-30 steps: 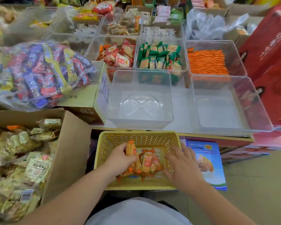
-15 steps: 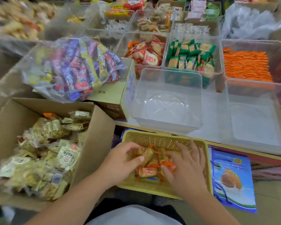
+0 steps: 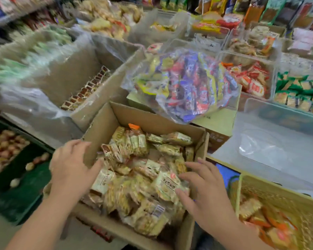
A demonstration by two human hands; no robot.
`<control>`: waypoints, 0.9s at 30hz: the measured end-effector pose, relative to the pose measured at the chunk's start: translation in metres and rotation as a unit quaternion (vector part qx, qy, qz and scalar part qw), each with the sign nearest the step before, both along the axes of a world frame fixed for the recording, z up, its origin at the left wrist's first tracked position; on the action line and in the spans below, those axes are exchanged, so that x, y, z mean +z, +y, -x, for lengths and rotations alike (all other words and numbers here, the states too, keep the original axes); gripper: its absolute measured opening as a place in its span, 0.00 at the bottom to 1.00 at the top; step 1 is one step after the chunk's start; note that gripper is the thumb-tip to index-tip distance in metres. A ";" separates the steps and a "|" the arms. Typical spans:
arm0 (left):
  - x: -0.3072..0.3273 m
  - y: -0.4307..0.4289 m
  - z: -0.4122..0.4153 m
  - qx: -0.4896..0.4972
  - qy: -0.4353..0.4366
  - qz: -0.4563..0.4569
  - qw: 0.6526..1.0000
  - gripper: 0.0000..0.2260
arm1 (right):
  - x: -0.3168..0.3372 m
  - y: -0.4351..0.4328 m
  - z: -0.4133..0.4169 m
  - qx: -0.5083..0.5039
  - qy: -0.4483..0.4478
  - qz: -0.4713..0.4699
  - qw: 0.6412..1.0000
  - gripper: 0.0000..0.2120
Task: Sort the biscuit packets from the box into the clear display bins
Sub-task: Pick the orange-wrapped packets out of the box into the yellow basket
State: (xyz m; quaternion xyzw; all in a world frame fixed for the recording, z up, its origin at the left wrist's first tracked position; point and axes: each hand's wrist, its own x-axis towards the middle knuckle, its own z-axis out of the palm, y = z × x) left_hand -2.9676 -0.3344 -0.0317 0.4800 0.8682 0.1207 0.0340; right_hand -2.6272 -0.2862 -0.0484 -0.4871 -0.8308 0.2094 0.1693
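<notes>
The box (image 3: 152, 120) sits low in front of the person, and it is full of pale biscuit packets (image 3: 137, 177) all heaped up. The left hand (image 3: 70, 166) holds the left wall of the box, with the thumb inside and the fingers on the outside. The right hand (image 3: 206, 192) is loose, with its fingers spread wide. Its fingertips (image 3: 181, 177) touch the top packets near the right side of the box. It is not holding any packet.

To the right, up on the counter, is a clear bin (image 3: 278, 114). Behind it, one bin has red packets (image 3: 249, 80) and one has green packets (image 3: 300, 91). A yellow basket (image 3: 278, 192) is just beside the box on the right, with orange packets (image 3: 271, 224) in it. Behind the box, a see-through bag of bright sweets (image 3: 184, 83) lies on a carton (image 3: 219, 121). The picture is blurry at the edges.
</notes>
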 end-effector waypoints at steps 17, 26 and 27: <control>-0.062 -0.018 0.078 -0.091 -0.068 0.071 0.991 0.42 | -0.063 0.134 0.273 0.164 -0.368 0.208 0.891 0.57; -0.058 -0.015 0.079 -0.095 -0.089 0.077 0.989 0.41 | -0.110 0.111 0.274 0.116 -0.405 0.132 0.897 0.43; -0.058 -0.015 0.080 -0.095 -0.090 0.077 0.988 0.41 | -0.109 0.110 0.271 0.113 -0.397 0.122 0.902 0.39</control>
